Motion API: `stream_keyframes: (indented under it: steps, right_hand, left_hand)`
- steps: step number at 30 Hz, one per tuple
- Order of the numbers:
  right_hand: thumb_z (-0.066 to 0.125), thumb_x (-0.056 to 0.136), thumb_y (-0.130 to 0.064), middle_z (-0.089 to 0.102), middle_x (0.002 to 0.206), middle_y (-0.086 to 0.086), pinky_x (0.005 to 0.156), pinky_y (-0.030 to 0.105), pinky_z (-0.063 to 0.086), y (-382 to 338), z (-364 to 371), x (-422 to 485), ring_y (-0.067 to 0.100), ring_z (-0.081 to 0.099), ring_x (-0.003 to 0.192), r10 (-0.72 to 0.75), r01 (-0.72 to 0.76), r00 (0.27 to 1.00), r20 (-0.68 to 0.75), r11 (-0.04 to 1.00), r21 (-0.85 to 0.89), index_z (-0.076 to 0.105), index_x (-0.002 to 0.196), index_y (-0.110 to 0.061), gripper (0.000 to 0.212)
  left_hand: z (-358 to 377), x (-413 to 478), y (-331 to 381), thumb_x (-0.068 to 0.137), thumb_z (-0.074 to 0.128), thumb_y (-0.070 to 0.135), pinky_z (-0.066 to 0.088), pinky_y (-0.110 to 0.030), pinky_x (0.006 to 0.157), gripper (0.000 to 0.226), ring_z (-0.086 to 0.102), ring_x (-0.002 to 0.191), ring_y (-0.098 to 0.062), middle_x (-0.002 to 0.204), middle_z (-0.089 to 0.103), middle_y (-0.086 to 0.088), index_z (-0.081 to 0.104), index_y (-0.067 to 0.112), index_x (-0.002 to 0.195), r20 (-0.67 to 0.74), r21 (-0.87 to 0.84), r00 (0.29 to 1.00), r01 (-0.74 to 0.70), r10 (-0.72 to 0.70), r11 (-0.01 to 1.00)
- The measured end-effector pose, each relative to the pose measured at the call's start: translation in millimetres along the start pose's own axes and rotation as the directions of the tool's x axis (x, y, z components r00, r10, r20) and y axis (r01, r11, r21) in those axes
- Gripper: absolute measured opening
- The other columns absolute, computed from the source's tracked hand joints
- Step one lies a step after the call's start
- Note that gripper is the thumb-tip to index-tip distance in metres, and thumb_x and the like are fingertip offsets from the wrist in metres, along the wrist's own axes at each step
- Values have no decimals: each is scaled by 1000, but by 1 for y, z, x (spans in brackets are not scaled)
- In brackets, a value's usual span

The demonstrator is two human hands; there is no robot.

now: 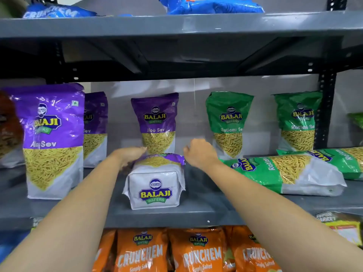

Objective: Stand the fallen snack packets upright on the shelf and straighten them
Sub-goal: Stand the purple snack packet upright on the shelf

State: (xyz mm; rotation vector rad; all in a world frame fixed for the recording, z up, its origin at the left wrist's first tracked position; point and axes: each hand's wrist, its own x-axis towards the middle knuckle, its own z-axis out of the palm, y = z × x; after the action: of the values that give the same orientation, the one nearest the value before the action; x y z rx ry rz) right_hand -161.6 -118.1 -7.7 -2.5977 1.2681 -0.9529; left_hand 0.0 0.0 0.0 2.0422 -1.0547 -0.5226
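A purple Aloo Sev packet [156, 185] lies flat on the grey middle shelf [176, 214], its white base turned toward me. My left hand [129, 155] rests on its far left top corner, fingers curled onto the packet. My right hand [200, 152] hovers just right of its far end, fingers bent, nothing visibly in it. Behind stands an upright purple Aloo Sev packet [156, 122]. To the right, two green Ratlami Sev packets [282, 173] [337, 160] lie on their sides.
Upright purple packets [53, 140] [96, 128] stand at the left, upright green packets [228, 122] [298, 120] at the back right. Orange Crunchem packets [196, 252] fill the shelf below, blue ones [214, 4] the shelf above. A black upright post [324, 107] stands at right.
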Motion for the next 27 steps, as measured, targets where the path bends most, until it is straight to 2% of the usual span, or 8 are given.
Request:
stream_keyframes:
  steps: [4,7,10,14,17,19,23,27]
  right_hand:
    - [36,90,-62,60,98,21,54,35,53,-20,16,-5,31,63,64,241,-483,777,582,820,306,48,123,-10,63]
    - [49,83,-67,59,86,11,50,35,52,-24,21,-6,26,60,68,223,-609,718,659,660,440,53,114,-14,62]
    - [54,82,-65,63,81,7,52,32,50,-28,23,-10,24,60,67,189,-612,726,661,615,496,58,97,-16,52]
    - [52,82,-68,64,116,10,87,40,54,-31,23,-9,28,63,99,146,-559,792,593,566,606,54,125,-11,71]
    - [46,89,-60,28,154,8,104,31,35,-35,6,-16,26,39,136,100,-366,913,396,630,685,17,148,-3,87]
    - [47,92,-53,37,143,8,92,24,35,-36,-7,-22,22,44,131,32,-199,972,232,640,742,17,142,-6,75]
    - [49,95,-42,52,115,2,61,3,40,-38,-26,-36,-4,52,84,-99,66,995,-12,558,827,24,113,-15,41]
    - [46,96,-43,58,124,10,71,8,46,-33,-37,-43,4,60,93,-149,213,976,-158,514,831,22,111,-18,38]
  left_hand:
    - [2,-2,-12,97,46,43,57,-21,69,42,64,76,-18,116,69,-19,65,6,91,21,-111,999,48,-46,993]
    - [10,-3,-13,100,46,20,44,-10,36,32,62,46,-10,72,66,-7,56,11,71,9,-204,999,39,-38,978]
    - [11,-15,-9,100,47,17,46,-16,40,30,61,48,-15,71,66,-13,56,10,72,-60,-292,998,-1,-17,957]
    - [7,-23,-4,102,42,20,46,-16,31,30,62,33,-13,42,65,-5,58,5,81,-123,-509,991,-22,-48,860]
    - [0,4,-8,78,52,70,61,-30,78,71,74,79,-20,94,77,-8,65,9,112,-250,-638,964,-94,-90,765]
    - [-8,14,-8,61,49,82,54,-49,93,92,69,100,-29,117,70,-9,64,13,119,-317,-734,942,-166,-115,658]
    - [-9,-42,30,94,47,49,53,-46,83,41,65,84,-27,85,70,-8,64,17,74,-481,-746,877,-407,-2,528]
    - [-6,-56,42,95,49,42,52,-40,78,39,63,82,-22,80,71,-1,64,19,69,-609,-692,789,-581,86,428]
